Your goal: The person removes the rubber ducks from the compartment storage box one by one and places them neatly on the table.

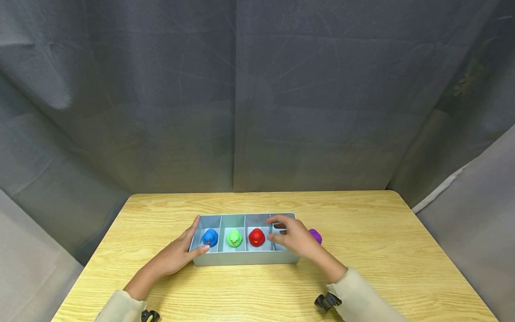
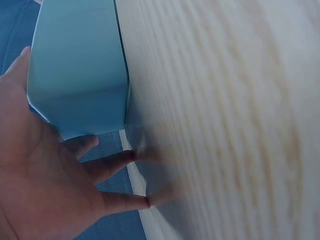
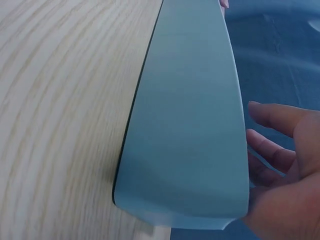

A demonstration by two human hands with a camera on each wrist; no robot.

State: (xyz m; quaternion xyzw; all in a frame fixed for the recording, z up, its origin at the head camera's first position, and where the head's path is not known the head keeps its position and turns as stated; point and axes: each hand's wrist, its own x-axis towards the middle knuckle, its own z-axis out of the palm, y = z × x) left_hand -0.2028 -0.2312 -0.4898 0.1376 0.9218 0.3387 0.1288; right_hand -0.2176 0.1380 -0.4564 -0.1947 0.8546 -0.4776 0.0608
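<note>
A grey-blue tray with compartments [image 1: 246,258] sits on the table, its long side facing me. From left to right, its compartments hold a blue rubber duck [image 1: 209,237], a green rubber duck [image 1: 234,238] and a red rubber duck [image 1: 256,237]. My left hand [image 1: 177,256] rests against the tray's left end, fingers extended and spread, thumb over the front rim. Over the rightmost compartment, my right hand [image 1: 295,237] hovers with nothing in its parted, slightly bent fingers and covers part of that compartment. Just right of the tray is a purple toy [image 1: 315,235], partly hidden by that hand.
The light wooden table [image 1: 374,250] extends around the tray on every side. Grey curtains [image 1: 314,112] hang behind the table's back edge and along both sides. Dark wrist devices [image 1: 327,302] are strapped at the sleeve cuffs.
</note>
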